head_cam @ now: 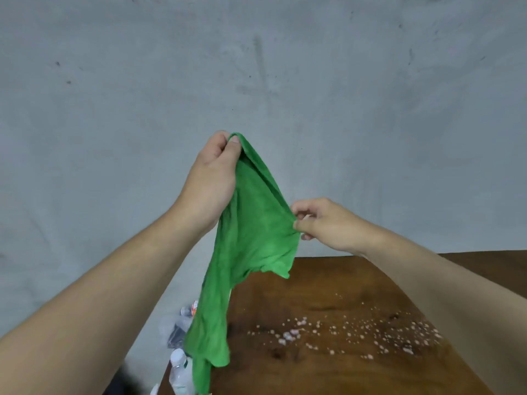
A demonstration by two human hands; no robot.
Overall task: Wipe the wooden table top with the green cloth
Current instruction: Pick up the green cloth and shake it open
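Both pinching green cloth (251,223) midair: left hand (212,178) top corner, right hand (322,223) side edge. Bunch it first, then sweep white specks (342,332) off table (328,366) front edge.

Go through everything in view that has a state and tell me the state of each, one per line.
Green cloth: held up in the air, hanging loose, not on the table.
Left hand: grip pinched on the cloth's top corner.
Right hand: grip pinched on the cloth's side edge.
Wooden table top: not yet wiped.
Pale crumbs: scattered across the table.
Clear bottle: beside the table's left edge, capped.
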